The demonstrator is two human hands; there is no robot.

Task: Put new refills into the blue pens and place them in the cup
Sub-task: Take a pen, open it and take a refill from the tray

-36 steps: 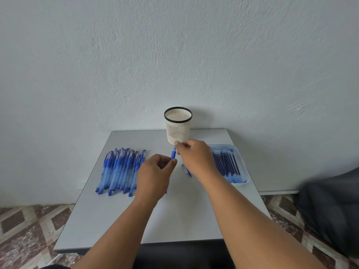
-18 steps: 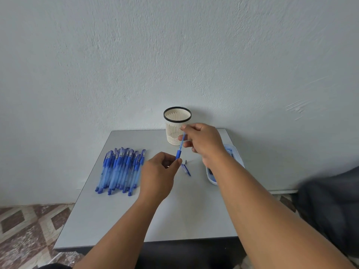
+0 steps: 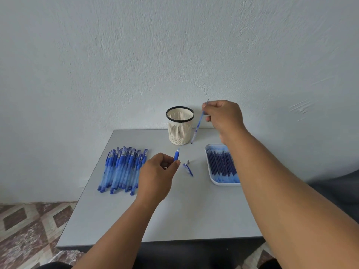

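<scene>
The right hand [image 3: 223, 118], raised right of centre in the frame, pinches the upper part of a thin blue refill [image 3: 198, 125] between thumb and curled fingers; the refill hangs slanted, its lower end just right of the cup [image 3: 180, 125] and near the surface [image 3: 194, 210]. The left hand [image 3: 157, 177], lower and left of centre, grips a blue pen barrel [image 3: 176, 155] in curled fingers, the barrel's open end pointing up toward the cup. The white slotted cup with a black rim stands at the far edge of the surface. Between the hands lie a blue pen cap [image 3: 188, 169] and a small silver tip piece [image 3: 187, 162]. A row of blue pens [image 3: 121, 168] lies at the left. A white tray [image 3: 212, 180] of refills sits at the right, partly hidden by the right forearm.
</scene>
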